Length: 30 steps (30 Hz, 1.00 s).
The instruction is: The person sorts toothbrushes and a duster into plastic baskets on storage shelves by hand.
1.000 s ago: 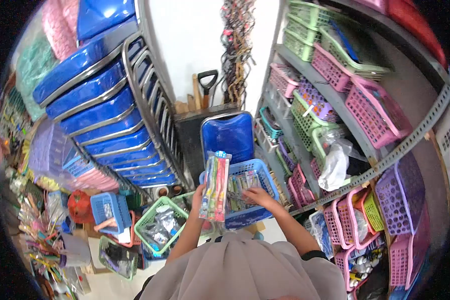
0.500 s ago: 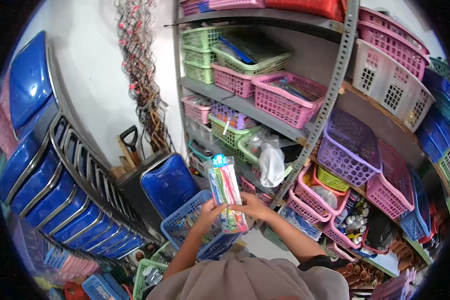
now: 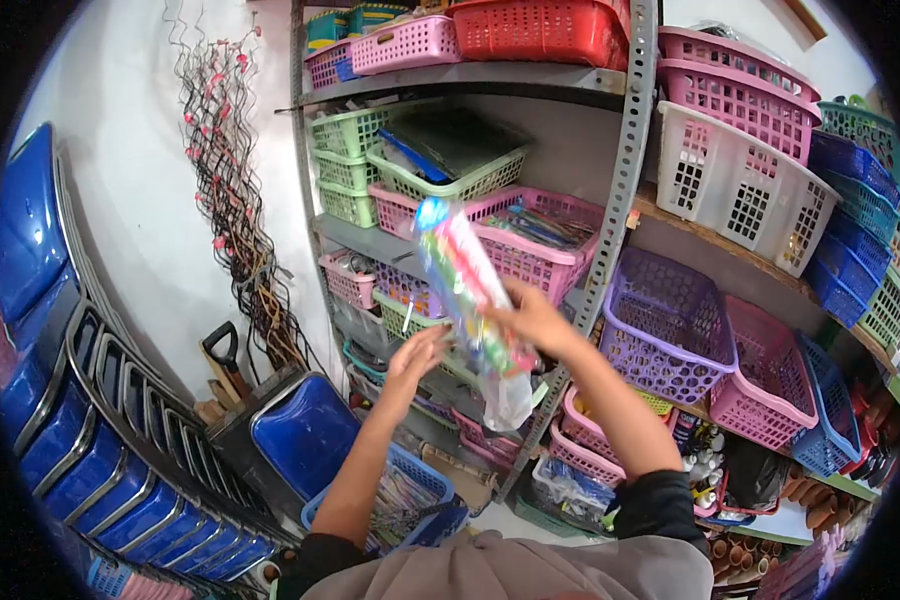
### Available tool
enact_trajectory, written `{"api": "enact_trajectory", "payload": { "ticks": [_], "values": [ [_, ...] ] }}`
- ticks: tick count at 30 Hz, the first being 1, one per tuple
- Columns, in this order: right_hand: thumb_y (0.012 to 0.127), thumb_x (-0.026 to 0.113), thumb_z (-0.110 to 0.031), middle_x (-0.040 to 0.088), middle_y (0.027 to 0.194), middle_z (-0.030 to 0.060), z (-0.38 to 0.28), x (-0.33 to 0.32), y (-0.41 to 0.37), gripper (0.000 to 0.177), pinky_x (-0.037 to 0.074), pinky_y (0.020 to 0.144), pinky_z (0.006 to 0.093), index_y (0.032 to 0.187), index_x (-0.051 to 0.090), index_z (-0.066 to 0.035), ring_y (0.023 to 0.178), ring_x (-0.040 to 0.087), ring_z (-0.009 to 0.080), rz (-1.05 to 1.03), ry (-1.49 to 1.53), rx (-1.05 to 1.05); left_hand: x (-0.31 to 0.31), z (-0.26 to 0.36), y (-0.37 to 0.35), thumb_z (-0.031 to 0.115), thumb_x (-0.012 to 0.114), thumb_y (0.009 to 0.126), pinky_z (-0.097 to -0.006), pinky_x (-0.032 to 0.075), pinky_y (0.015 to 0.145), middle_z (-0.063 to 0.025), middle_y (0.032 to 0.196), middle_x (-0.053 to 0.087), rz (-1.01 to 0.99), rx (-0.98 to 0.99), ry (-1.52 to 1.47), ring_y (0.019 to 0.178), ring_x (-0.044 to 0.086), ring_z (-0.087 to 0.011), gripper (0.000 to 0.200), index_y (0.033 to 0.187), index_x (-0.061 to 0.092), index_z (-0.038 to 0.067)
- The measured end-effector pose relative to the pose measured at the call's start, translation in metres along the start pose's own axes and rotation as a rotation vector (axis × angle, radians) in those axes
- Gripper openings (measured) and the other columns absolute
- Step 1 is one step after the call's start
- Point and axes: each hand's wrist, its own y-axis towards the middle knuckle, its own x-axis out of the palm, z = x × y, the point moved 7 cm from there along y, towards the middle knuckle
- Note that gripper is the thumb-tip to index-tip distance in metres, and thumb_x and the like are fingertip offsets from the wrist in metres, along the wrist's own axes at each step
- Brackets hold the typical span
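Note:
A clear plastic pack (image 3: 460, 270) with long pink, green and white contents and a bright blue top is held up in front of the shelves, slightly blurred and tilted. My right hand (image 3: 535, 318) grips its lower right side. Just left of the pack's lower part, my left hand (image 3: 419, 362) is off it, fingers stretched out. Behind the pack is a pink basket (image 3: 540, 255) of thin, long items on the middle shelf, partly covered by it. Below my arms, a blue basket (image 3: 440, 478) holds many small packed items.
A grey metal rack (image 3: 620, 170) carries green, pink and red baskets. To the right stand a purple basket (image 3: 670, 350) and a white crate (image 3: 735, 190). Stacked blue chairs (image 3: 120, 470) line the left, with twisted dry branches (image 3: 235, 200) against the wall.
The pack has risen toward the middle shelf in my right hand. My left hand has let go of it and opened. The view has turned upward and right.

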Motion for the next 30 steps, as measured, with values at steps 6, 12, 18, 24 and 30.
{"api": "enact_trajectory", "payload": {
  "ticks": [6,12,18,24,30],
  "values": [
    [0.075,0.069,-0.027,0.063,0.093,0.0228,-0.045,-0.102,0.080,0.050,0.048,0.074,0.0399,0.113,0.052,0.001,0.082,0.064,0.0326,0.435,-0.472,-0.381,0.021,0.017,0.086,0.014,0.053,0.090,-0.0343,0.032,0.103,-0.0098,0.132,0.047,-0.116,0.256,0.319,0.123,0.043,-0.0217,0.037,0.125,0.048,0.003],
    [0.073,0.067,-0.020,0.063,0.088,0.0251,-0.048,-0.135,0.127,0.044,0.048,0.074,0.0442,0.110,0.054,-0.001,0.085,0.061,0.0413,0.513,-0.777,-0.238,0.057,0.023,0.148,0.017,0.057,0.086,-0.0393,0.024,0.108,-0.0118,0.141,0.035,-0.041,0.542,0.968,0.133,0.027,-0.0303,0.050,0.133,0.041,0.009],
    [0.072,0.065,-0.015,0.063,0.089,0.0230,0.017,-0.140,0.154,0.035,0.050,0.074,0.0447,0.104,0.055,-0.004,0.084,0.062,0.0382,0.511,-1.062,-0.009,0.066,-0.002,0.190,0.027,0.057,0.086,-0.0600,0.013,0.105,-0.0060,0.147,0.024,0.024,0.513,1.236,0.137,0.016,-0.0295,0.058,0.137,0.033,0.015],
    [0.085,0.053,-0.035,0.065,0.082,0.0200,0.072,-0.116,0.148,0.034,0.050,0.069,0.0464,0.092,0.067,-0.005,0.076,0.063,0.0361,0.316,-1.129,0.075,0.067,-0.006,0.193,0.019,0.064,0.077,-0.0598,0.017,0.103,-0.0061,0.138,0.034,0.063,0.496,1.248,0.134,0.022,-0.0295,0.062,0.132,0.037,0.016],
    [0.087,0.048,-0.043,0.064,0.079,0.0207,0.074,-0.118,0.148,0.045,0.049,0.072,0.0459,0.081,0.069,-0.004,0.078,0.063,0.0377,0.318,-1.013,0.082,0.066,-0.011,0.194,0.014,0.063,0.075,-0.0569,0.019,0.104,-0.0062,0.137,0.035,0.118,0.525,1.199,0.134,0.022,-0.0298,0.062,0.131,0.038,0.016]
  ]
}}
